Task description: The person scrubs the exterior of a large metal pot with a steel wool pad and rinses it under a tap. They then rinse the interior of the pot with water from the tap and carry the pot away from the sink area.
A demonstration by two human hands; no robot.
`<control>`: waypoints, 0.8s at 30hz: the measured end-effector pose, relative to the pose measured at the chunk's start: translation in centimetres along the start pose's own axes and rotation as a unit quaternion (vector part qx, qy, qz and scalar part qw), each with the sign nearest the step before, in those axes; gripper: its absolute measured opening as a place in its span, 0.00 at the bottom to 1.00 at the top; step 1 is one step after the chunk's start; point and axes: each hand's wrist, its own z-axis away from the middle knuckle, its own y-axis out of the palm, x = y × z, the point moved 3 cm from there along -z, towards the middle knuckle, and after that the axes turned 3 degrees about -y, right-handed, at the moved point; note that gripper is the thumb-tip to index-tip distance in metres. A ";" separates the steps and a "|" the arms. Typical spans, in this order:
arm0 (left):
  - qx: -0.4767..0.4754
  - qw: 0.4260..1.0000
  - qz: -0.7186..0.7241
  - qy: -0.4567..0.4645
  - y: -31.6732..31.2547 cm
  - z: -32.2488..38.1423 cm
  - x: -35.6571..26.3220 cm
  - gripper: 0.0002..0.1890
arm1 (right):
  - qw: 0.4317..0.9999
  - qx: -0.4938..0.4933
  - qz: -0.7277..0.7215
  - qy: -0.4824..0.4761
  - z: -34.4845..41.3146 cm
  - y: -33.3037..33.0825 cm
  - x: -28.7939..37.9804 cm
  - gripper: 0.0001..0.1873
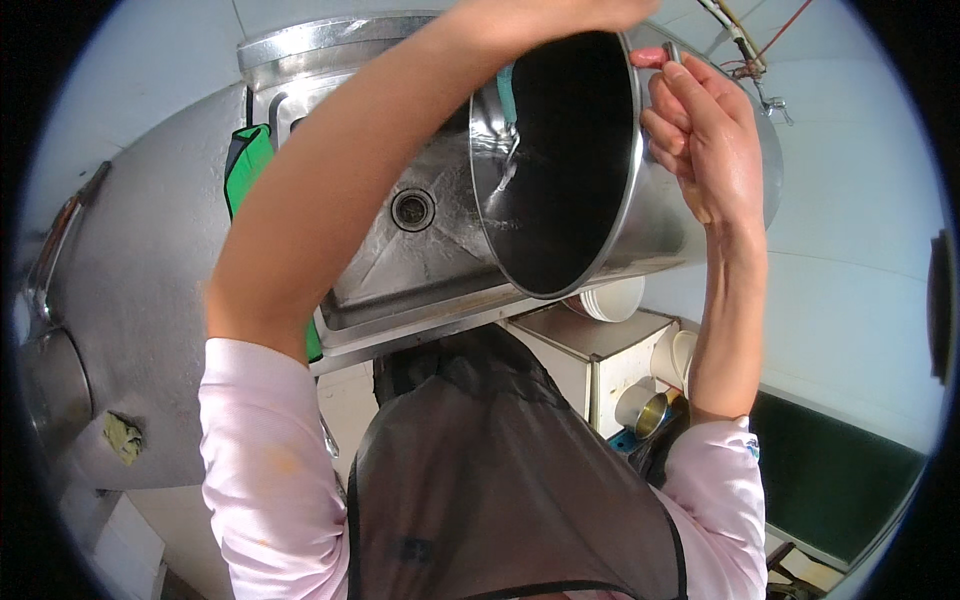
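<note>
A large stainless steel pot lies tipped on its side over the sink, its mouth facing left. My right hand is closed around a small metal handle near the pot's rim, with a fingertip poking out past it. My left arm reaches across above the sink. At the top edge, my left hand is partly cut off near the upper rim, and its fingers cannot be made out. From a teal hose, water runs into the pot's mouth. The sink drain shows below my left forearm.
A green cloth item with black edging hangs at the sink's left side. On the steel counter lies a crumpled greenish rag. A cabinet, a white bucket and a small metal pot stand below right. A tap is on the wall.
</note>
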 end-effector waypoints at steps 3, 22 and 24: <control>-0.259 0.965 -0.045 0.010 -0.5 1.8 1.1 0.12 | 0.999 0.031 -0.007 -0.018 -0.7 0.9 1.0 0.13; 0.169 0.616 0.480 -0.601 25.5 33.5 -2.1 0.22 | 0.997 0.049 -0.052 0.007 -0.1 0.6 0.7 0.12; 0.165 0.588 0.548 -0.572 28.9 34.3 -5.2 0.24 | 0.996 0.045 -0.073 0.007 0.0 0.3 0.7 0.10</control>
